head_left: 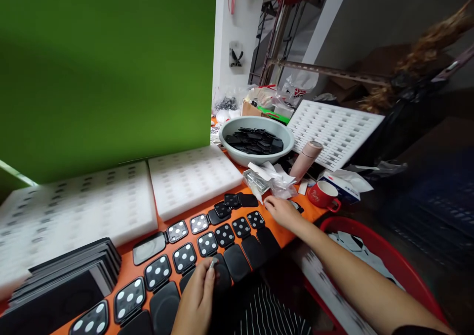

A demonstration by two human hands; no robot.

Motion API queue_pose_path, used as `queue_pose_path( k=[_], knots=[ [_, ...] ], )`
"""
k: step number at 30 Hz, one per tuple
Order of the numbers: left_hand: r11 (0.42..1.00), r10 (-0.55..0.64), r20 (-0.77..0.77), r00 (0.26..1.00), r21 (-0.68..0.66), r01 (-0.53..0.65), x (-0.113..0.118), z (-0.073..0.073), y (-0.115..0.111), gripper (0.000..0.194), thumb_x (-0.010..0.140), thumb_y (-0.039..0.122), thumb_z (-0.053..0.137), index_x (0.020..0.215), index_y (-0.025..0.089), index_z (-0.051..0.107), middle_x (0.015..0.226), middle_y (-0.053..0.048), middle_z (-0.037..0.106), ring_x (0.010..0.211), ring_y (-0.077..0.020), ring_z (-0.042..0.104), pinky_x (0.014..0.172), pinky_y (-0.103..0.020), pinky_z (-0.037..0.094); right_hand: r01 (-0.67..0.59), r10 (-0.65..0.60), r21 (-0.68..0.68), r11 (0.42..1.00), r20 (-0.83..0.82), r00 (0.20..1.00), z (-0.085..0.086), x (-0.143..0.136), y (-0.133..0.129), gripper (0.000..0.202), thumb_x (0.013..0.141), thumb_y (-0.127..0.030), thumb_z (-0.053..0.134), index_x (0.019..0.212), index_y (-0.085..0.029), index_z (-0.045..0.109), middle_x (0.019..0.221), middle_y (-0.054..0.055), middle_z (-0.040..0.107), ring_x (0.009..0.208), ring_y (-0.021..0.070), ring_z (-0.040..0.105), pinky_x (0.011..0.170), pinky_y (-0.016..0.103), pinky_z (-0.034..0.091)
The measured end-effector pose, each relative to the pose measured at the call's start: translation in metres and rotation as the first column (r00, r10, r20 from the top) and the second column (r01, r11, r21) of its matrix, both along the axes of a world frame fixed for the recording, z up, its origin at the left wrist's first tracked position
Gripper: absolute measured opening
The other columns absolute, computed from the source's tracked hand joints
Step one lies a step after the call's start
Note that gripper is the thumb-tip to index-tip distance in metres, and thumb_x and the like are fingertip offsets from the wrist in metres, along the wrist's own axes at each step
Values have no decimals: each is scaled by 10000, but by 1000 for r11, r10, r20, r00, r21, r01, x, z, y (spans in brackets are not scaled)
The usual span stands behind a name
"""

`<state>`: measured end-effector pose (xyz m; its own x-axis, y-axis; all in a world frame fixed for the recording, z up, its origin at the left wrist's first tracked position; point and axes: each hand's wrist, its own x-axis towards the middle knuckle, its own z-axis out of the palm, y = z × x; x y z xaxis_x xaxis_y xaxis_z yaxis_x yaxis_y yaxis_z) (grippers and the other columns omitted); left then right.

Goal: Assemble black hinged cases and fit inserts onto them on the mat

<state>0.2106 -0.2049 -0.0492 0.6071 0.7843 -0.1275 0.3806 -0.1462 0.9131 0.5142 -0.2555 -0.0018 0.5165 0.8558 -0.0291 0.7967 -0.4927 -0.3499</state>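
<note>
My left hand [195, 296] is closed at the front edge of the table, pinching a small silvery piece [212, 263] between thumb and forefinger. Below it lie open black compact-like cases; one case [185, 257] has white dots on its upper half and a plain black lower half. Farther right, my right hand [284, 212] reaches over the orange tabletop with its fingertips drawn together at the narrow end of a small white pointed tube [256, 192]. The fingers partly hide that end. Several dotted cases stand in rows between the hands and the foam boards.
White foam boards [196, 177] line the back, before a green panel [107, 73]. A grey basin [225, 140] holds black pieces. Right are a pink flask [306, 160], red mug [322, 195] and red tub [414, 288]. Stacked black sheets [74, 276] stand left.
</note>
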Motion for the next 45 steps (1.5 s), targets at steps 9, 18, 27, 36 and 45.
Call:
queue_pose_path(
  k=[9,18,27,36,45],
  knots=[
    [1000,25,109,994,-12,-24,7,4,9,415,775,611,462,641,220,434,625,15,480,597,-163,485,559,-249,423,181,-152,-41,983,390,908,-5,80,6,269,857,-147,396,997,-112,623,1029,175,607,983,276,533,842,348,366],
    [997,38,129,991,-68,-29,20,15,27,388,809,559,460,768,216,635,766,-30,645,735,-213,585,691,-302,466,207,-191,86,974,-166,967,-12,101,-17,289,854,-281,395,923,-155,646,760,76,651,756,216,605,691,308,445],
    [992,-97,149,984,90,84,54,44,58,368,875,471,403,906,227,677,960,-36,691,944,-236,609,810,-331,469,-109,134,-127,986,214,968,-2,75,30,229,825,-262,486,851,-153,686,967,120,656,962,247,565,832,307,392],
    [979,-164,147,975,148,143,65,44,67,335,905,416,375,898,217,645,929,-24,681,910,-211,607,791,-307,449,43,70,-332,942,320,945,1,72,65,313,672,-192,656,973,-107,676,944,190,684,911,322,615,777,336,425],
    [985,-143,159,977,116,125,56,30,54,349,906,424,364,916,212,641,916,-38,680,878,-213,609,784,-311,452,188,-113,-295,937,254,961,-7,57,79,390,795,-276,534,1121,-72,599,974,228,666,892,313,637,725,349,446]
  ],
)
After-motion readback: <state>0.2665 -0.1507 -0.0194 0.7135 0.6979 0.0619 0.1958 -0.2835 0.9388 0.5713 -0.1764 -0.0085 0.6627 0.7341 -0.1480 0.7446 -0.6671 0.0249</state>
